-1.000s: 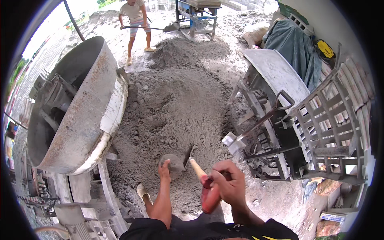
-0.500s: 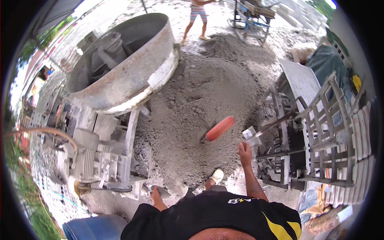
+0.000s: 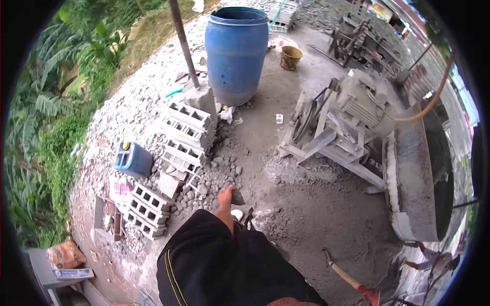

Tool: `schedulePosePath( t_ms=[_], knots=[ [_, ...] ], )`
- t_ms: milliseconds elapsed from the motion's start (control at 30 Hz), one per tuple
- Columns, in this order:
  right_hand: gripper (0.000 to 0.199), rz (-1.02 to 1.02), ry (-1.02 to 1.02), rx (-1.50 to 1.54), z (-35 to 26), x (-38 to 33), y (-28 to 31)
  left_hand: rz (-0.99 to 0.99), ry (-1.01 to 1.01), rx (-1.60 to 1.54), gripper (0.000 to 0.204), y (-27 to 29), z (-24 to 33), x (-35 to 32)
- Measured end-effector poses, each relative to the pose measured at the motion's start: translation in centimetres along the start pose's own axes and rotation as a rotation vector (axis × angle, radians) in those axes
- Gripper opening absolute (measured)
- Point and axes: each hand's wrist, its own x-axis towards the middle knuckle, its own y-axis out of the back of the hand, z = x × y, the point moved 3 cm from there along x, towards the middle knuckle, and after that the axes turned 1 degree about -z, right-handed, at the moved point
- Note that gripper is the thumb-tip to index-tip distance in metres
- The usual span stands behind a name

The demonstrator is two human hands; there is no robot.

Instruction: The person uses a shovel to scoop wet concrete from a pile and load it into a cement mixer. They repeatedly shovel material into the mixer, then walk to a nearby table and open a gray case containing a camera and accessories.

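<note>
Near the rubble — left hand (image 3: 226,195) gripping stone (image 3: 237,197).

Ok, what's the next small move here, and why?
Probably turn toward the wooden shovel handle with the red grip and bring a hand to it. It lies untouched on the grey sand beside the grey drum mixer, while what looks like the left hand hangs by a dark grey lump.

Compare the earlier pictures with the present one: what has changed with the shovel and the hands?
The shovel, gripped in both hands over the sand pile a second ago, now sits low at the person's right, with no hand showing on it. The view has turned off the pile to a blue drum and hollow concrete blocks. The concrete mixer stands unmoved.
</note>
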Motion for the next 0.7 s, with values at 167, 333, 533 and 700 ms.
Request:
schedulePosePath(
  t_ms=[167, 333, 533, 700],
  knots=[
    [0.03, -0.137, 0.433, -0.485, -2.1, 6.2, 7.7, 0.274, 0.256, -0.605, 0.058, 9.7, -2.2, -1.4],
    [0.029, -0.15, -0.173, 0.129, -15.7, 10.9, 10.9, 0.331, 0.228, -1.263, 0.061, 23.2, 3.7, 1.0],
    [0.047, -0.006, 0.138, 0.15, -37.9, 8.9, 8.6, 0.098, -0.418, -1.084, 0.109, 39.9, 23.0, 2.2],
    [0.045, -0.077, 0.251, 0.045, -35.7, 8.1, 2.8, 0.564, -0.556, 0.45, 0.055, 36.4, 26.2, 8.5]
  ],
)
